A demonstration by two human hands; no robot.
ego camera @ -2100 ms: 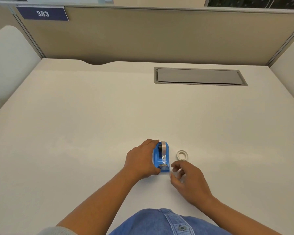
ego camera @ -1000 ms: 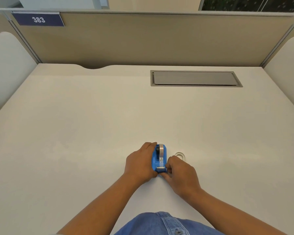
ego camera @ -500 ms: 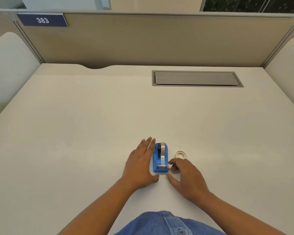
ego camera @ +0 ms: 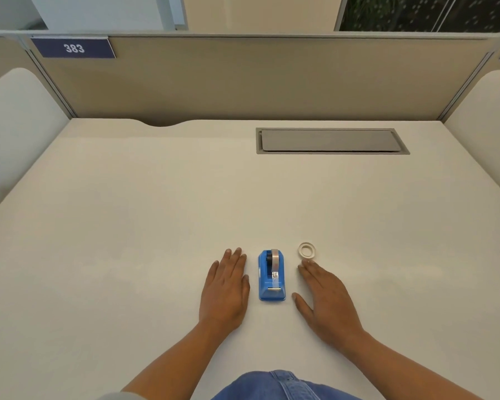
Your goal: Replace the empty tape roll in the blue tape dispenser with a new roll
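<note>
Hands, left (ego camera: 225, 293) and right (ego camera: 326, 298), spread flat, empty, flanking blue dispenser (ego camera: 272, 277).

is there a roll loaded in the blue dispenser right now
Yes. The blue dispenser holds a roll, its tape running down to the cutter; a bare core ring lies beside it.

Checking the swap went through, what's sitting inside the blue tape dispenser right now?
A tape roll sits inside the blue tape dispenser, its strip running toward the cutter. Its lower half is hidden by the housing.
</note>
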